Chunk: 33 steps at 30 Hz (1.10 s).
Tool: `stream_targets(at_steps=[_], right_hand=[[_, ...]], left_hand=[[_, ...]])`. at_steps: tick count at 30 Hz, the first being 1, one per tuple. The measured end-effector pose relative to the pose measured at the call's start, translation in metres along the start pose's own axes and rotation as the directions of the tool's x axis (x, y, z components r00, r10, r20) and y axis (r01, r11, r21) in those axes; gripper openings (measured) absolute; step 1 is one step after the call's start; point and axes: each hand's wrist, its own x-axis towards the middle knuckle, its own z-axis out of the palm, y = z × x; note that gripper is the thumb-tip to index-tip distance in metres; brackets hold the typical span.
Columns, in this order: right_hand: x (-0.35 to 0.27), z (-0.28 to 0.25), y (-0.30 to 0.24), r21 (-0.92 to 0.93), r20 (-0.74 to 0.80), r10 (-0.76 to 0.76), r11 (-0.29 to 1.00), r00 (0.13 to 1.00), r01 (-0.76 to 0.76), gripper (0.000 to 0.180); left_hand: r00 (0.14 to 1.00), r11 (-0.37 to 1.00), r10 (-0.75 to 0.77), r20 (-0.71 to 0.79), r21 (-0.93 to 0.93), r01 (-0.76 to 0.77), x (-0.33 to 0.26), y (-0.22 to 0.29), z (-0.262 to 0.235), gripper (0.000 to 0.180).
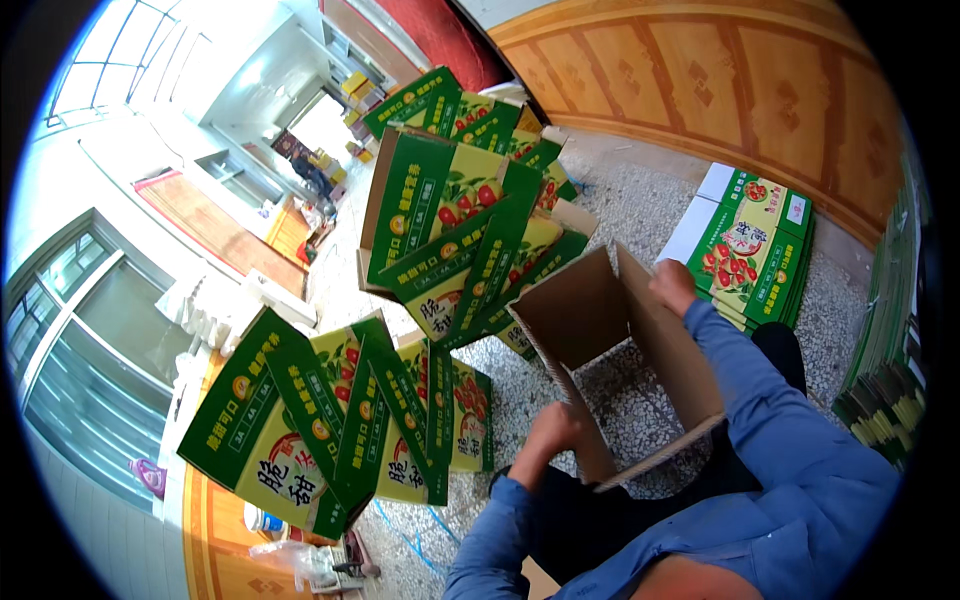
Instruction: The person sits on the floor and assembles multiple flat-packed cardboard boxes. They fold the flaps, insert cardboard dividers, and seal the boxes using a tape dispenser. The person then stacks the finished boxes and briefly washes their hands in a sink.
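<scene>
A brown cardboard box, unfolded into an open square tube, stands tilted in front of my lap. Speckled floor shows through it, so the end facing down is open too. My left hand grips its near left wall, fingers partly hidden behind the board. On the far right side, my right hand is closed over the box's upper edge. Close to the left hand stand several green printed boxes with pictures of red fruit, leaning on one another. More such boxes are piled beyond the held box.
Flat green cartons lie stacked on the floor at right, and another upright stack of folded cartons runs along the right edge. A wood-patterned panel closes off the back. Blue strapping and a clear plastic bag lie at lower left.
</scene>
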Motion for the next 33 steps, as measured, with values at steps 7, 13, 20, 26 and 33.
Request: stream_targets(at_steps=[7, 13, 20, 26, 33], right_hand=[[0.016, 0.034, -0.035, 0.076, 0.022, 0.003, 0.997, 1.000, -0.005, 0.021], [0.010, 0.022, -0.034, 0.057, 0.224, 0.080, 0.994, 0.971, -0.095, 0.022], [0.008, 0.005, -0.032, 0.154, 0.245, 0.100, 0.978, 0.964, -0.140, 0.024], [-0.021, 0.006, -0.045, 0.225, 0.203, 0.061, 0.968, 0.977, -0.108, 0.018], [0.010, 0.001, 0.003, 0.227, 0.042, -0.014, 0.974, 0.999, 0.004, 0.014]], left_hand=[[0.931, 0.921, -0.364, 0.006, -0.148, 0.361, 0.031, -0.075, 0.002, 0.036], [0.784, 0.915, 0.395, -0.479, 0.130, -0.382, -0.013, 0.049, 0.020, 0.064], [0.948, 0.955, 0.258, -0.189, 0.200, -0.220, -0.021, 0.047, 0.055, 0.035], [0.948, 0.945, 0.308, -0.087, 0.142, -0.294, -0.024, 0.049, 0.045, 0.035], [0.952, 0.960, 0.262, -0.157, 0.143, -0.241, -0.015, 0.063, 0.062, 0.045]])
